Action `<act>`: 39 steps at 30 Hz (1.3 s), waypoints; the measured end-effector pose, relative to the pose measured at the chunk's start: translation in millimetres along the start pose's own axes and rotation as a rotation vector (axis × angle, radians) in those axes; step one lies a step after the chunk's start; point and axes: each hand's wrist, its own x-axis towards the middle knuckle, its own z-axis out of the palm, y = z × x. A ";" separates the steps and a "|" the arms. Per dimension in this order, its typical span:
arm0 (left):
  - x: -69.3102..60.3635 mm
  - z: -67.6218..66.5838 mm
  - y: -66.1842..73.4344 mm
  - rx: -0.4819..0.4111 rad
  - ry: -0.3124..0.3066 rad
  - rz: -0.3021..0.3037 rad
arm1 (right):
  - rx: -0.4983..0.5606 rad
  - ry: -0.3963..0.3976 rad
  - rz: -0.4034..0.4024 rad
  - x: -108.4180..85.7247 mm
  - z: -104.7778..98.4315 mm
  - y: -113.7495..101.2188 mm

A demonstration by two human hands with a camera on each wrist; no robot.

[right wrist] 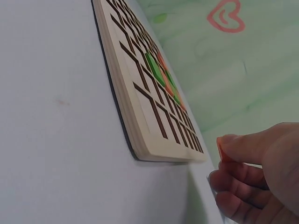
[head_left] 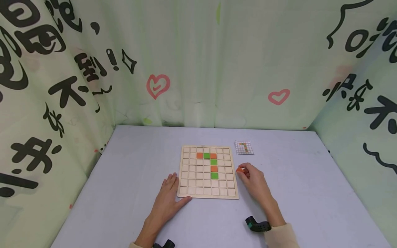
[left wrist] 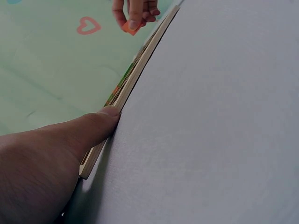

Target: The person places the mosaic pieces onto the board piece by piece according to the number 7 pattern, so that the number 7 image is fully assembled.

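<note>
A wooden grid board [head_left: 193,189] lies on the table, with orange and green square tiles set in some of its cells. The tiles run along a short row near the top and then down a column, the lowest being a green tile [head_left: 214,175]. My left hand [head_left: 167,199] rests at the board's lower left corner, fingers straight along the left edge and thumb on the front edge. Just off the board's right side, my right hand [head_left: 255,181] pinches an orange tile [right wrist: 220,148] between thumb and fingertips, held above the table.
A small pattern card [head_left: 244,147] with a printed grid and coloured squares lies beyond the board's upper right corner. The white table [head_left: 124,165] is enclosed by a pale green curtain [head_left: 192,62] with black writing and hearts. Each wrist wears a black camera band [head_left: 258,225].
</note>
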 end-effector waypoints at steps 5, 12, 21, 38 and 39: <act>0.5 0.1 0.2 0.003 0.001 0.002 | 0.000 -0.016 -0.027 -1.5 5.1 -6.3; 0.5 -0.3 0.5 0.001 0.000 -0.002 | -0.009 -0.036 -0.038 -6.1 14.0 -16.0; 0.1 -0.6 0.8 0.009 0.005 0.003 | 0.005 -0.077 -0.063 -10.6 22.6 -29.5; -0.1 -0.7 0.7 0.008 0.003 0.006 | 0.033 -0.151 -0.114 -15.7 38.8 -41.2; -0.1 -0.8 0.8 0.009 0.003 0.006 | 0.024 -0.147 -0.126 -16.5 39.6 -41.7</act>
